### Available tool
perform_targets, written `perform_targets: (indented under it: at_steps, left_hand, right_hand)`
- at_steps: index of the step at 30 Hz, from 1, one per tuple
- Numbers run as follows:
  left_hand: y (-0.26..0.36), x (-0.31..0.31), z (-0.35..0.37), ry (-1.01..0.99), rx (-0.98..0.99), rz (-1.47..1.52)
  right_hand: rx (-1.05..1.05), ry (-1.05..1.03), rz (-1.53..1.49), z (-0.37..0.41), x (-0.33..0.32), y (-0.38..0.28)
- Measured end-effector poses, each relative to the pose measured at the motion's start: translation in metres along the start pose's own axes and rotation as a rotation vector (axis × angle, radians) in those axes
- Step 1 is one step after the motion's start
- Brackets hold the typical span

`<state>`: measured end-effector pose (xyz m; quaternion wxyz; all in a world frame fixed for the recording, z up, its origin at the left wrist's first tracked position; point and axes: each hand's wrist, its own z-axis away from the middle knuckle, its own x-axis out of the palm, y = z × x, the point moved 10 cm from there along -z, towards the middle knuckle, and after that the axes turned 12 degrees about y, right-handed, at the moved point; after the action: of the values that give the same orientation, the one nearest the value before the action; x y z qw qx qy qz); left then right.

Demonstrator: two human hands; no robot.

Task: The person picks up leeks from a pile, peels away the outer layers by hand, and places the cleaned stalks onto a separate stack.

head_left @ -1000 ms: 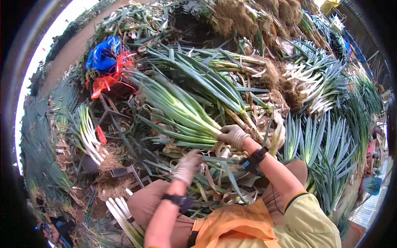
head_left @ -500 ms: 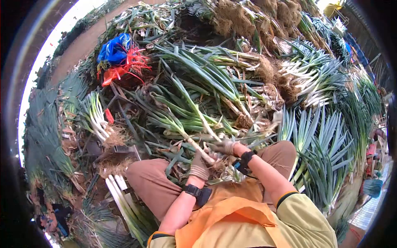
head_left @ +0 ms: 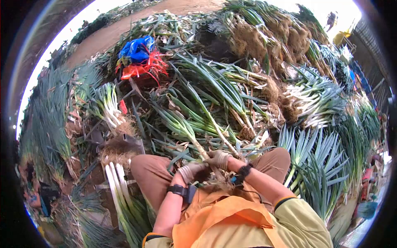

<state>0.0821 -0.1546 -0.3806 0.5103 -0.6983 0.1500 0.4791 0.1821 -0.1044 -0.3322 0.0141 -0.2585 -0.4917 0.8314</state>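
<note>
A long leek (head_left: pixel 200 148) slants toward my lap, its green leaves pointing away and its rooted end near my apron. My gloved right hand (head_left: pixel 219 160) is closed round its pale stalk. My gloved left hand (head_left: pixel 192 171) is just to the left and lower, with fingers curled in against the same stalk; its fingertips are partly hidden. Just beyond my right hand, another leek (head_left: pixel 221 138) lies slanting on the pile. Loose trimmings and roots (head_left: pixel 223 182) are around the lower end of the held leek.
A heap of leeks (head_left: pixel 215 82) spreads ahead. Blue plastic (head_left: pixel 138 48) and red ties (head_left: pixel 144 68) lie on it at left. Cleaned white-stalked leeks (head_left: pixel 316 99) are stacked at right, green-leaved ones (head_left: pixel 320 165) beside my knee. A metal frame (head_left: pixel 132 142) stands left of my leg.
My right hand has moved left onto the leek's stalk. My left hand has shifted slightly left and down. The whole view has tilted, showing more of the far background.
</note>
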Motion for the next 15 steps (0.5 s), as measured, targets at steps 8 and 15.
perform_targets:
  at_steps: [8,15]
  left_hand:
    - [-0.132,0.021,0.151,-1.317,1.785,-1.602]
    - [-0.227,-0.074,0.131,-1.570,1.830,-1.748]
  right_hand:
    - [-0.052,-0.232,-0.351,0.118,0.008,-0.061]
    - [-0.108,0.096,-0.209,0.061,-0.073,-0.098]
